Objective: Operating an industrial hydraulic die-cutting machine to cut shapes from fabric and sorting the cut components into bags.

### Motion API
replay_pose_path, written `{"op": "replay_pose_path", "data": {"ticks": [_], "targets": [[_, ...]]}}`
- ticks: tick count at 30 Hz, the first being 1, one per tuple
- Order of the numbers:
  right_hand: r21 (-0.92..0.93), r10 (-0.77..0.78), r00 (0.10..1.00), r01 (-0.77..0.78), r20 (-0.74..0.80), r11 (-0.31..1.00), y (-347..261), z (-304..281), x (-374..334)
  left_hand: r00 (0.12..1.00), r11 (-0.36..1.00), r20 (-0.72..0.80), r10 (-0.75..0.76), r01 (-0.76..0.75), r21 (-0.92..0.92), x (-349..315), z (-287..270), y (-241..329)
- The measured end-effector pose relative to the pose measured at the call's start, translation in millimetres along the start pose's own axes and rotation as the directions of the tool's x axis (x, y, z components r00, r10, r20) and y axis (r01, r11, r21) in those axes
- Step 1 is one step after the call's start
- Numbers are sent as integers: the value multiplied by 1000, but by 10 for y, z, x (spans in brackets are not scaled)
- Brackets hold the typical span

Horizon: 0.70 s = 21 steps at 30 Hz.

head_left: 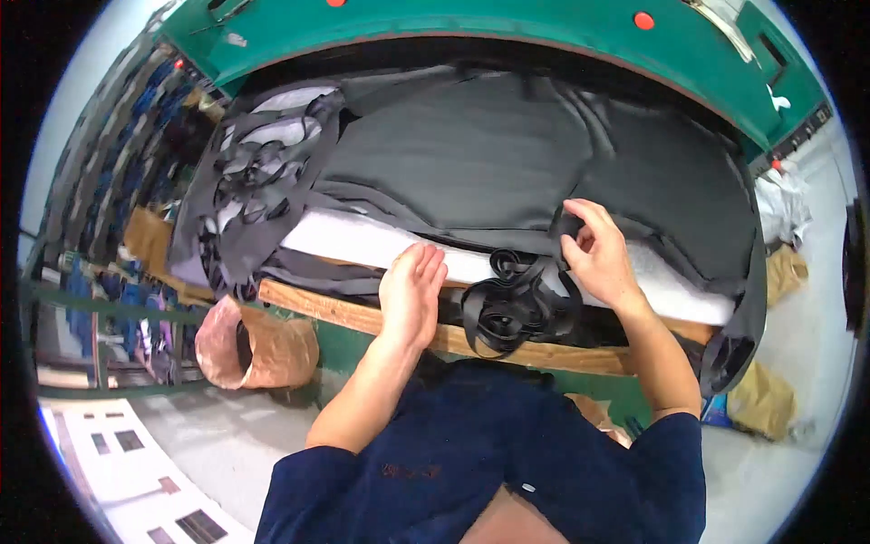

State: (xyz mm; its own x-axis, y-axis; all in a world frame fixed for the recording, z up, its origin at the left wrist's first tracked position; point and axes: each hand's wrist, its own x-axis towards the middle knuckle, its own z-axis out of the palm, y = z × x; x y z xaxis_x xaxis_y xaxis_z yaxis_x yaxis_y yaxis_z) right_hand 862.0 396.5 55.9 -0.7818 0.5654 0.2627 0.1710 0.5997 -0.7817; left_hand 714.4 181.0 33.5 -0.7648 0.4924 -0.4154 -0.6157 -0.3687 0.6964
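A green machine housing [544, 32] arches across the top of the view, carrying red round buttons [643, 20]. Below it, the table [362, 317] shows a wooden front edge above a green panel. The floor [217, 435] is pale grey concrete. A brown bag [263, 349] with an open mouth stands on the floor at the left, just beside the table. Farther left, racks [118, 181] hold dark and blue goods. Brown sacks [766, 399] lie on the floor at the right. Lighting is bright and even.
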Motion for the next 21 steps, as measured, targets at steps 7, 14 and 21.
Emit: {"op": "replay_pose_path", "data": {"ticks": [7, 14, 21], "targets": [[176, -182, 975, 158, 125, 972, -109, -191, 237, 998, 991, -40, 56, -61, -121, 146, 405, -172], [234, -391, 910, 355, 135, 905, -378, -262, 486, 996, 959, -82, -27, 3, -285, 400, 510, -68], [-18, -461, 848, 481, 260, 876, -256, 156, 798, 987, 925, 160, -24, 82, -370, 697, 481, 40]]}}
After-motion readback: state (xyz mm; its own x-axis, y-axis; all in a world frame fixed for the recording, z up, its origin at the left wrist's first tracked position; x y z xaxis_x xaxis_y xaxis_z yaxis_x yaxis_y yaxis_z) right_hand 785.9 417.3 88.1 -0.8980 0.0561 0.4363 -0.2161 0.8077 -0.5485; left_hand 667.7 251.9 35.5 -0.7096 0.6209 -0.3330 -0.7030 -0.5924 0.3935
